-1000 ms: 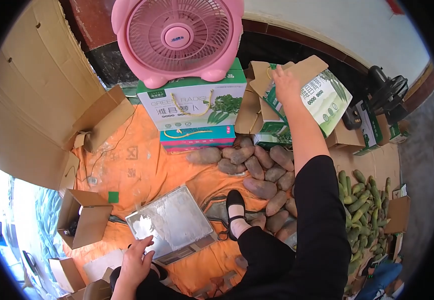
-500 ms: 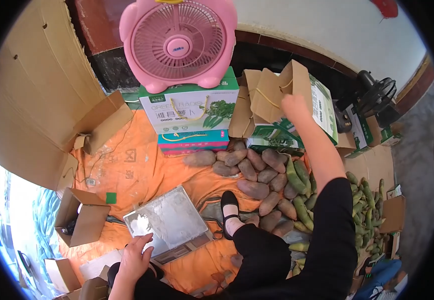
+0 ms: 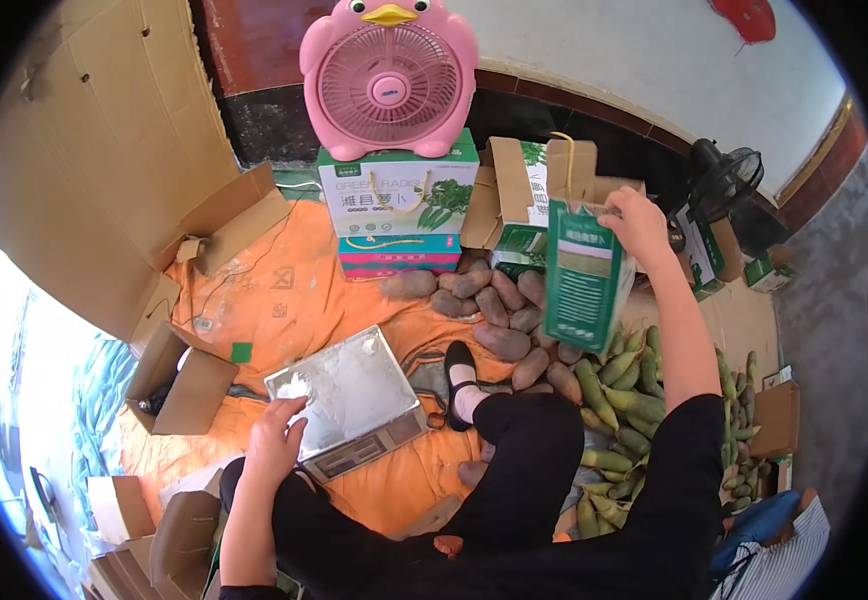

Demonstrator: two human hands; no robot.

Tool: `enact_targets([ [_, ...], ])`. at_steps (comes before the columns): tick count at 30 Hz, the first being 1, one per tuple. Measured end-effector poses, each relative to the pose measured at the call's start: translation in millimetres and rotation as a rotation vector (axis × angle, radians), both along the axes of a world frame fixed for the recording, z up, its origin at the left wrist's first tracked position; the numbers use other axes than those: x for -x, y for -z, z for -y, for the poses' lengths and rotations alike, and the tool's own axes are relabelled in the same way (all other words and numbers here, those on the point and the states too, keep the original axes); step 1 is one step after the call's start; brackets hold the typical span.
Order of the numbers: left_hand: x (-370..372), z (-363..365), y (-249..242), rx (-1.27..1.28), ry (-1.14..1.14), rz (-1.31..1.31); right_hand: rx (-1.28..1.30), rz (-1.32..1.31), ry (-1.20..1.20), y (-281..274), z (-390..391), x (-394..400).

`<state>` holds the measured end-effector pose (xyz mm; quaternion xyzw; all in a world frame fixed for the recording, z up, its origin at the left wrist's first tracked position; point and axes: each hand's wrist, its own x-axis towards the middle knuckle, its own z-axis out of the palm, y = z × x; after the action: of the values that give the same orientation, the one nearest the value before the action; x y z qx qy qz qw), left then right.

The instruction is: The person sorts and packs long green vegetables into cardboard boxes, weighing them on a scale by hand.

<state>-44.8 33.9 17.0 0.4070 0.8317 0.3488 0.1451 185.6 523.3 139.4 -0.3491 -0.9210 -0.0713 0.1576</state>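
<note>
My right hand [image 3: 637, 225] is closed on the upper edge of a green and white radish carton [image 3: 580, 280]. The carton hangs upright over the vegetables, its green side panel towards me and its brown flaps up. My left hand [image 3: 276, 432] has its fingers apart and holds nothing, beside the near left corner of a platform scale [image 3: 364, 385] with a shiny metal top. Reddish-brown, potato-shaped roots [image 3: 501, 342] and green radishes [image 3: 637, 403] lie below and in front of the carton.
A pink penguin-shaped fan [image 3: 390, 80] stands on a radish gift box [image 3: 394, 195], which rests on a teal and pink box [image 3: 399, 262]. Another opened carton [image 3: 519, 190] is behind. A small cardboard box [image 3: 184, 385] stands left on orange sheeting [image 3: 269, 270]. More radishes are at right.
My right hand has brought a carton from the pile towards me, turning its green side panel into view. My left hand stays by the scale. The view has shifted slightly.
</note>
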Motion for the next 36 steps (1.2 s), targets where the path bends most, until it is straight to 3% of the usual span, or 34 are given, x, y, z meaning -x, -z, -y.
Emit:
enact_targets([
  [3,-1.9,9.9,-2.9,0.005,-0.026,-0.004,0.081,-0.125,0.031,-0.6,13.5,13.9],
  [5,-2.2,19.1,-1.8,-0.018,-0.025,-0.031,0.338,-0.224,0.116,3.3,28.0,27.7],
  [9,-2.4,30.5,-8.1,-0.027,-0.055,-0.013,0.495,-0.314,0.009,14.3,84.7,54.0],
  [17,-3.8,49.9,-11.2,-0.087,-0.129,0.002,0.288,-0.110,-0.311,20.1,240.9,121.8],
  [23,1.1,56.1,-9.3,-0.178,-0.237,-0.027,0.314,-0.039,-0.547,78.4,349.2,156.7],
  [25,3.4,59.5,-9.5,-0.378,-0.331,-0.090,0.368,-0.028,-0.617,99.0,383.5,162.8],
  [27,4.7,61.1,-9.3,-0.414,-0.363,-0.100,0.414,0.045,-0.678,121.4,411.3,168.8],
  [31,3.4,64.2,-8.6,-0.537,-0.400,-0.142,0.651,0.092,-0.741,138.8,424.4,166.2],
  [33,0.2,63.3,-11.1,-0.486,-0.373,-0.155,0.568,0.085,-0.695,138.5,408.1,157.2],
  [36,-3.3,58.6,-16.7,-0.417,-0.315,-0.191,0.486,0.290,-0.705,125.3,367.7,137.3],
])
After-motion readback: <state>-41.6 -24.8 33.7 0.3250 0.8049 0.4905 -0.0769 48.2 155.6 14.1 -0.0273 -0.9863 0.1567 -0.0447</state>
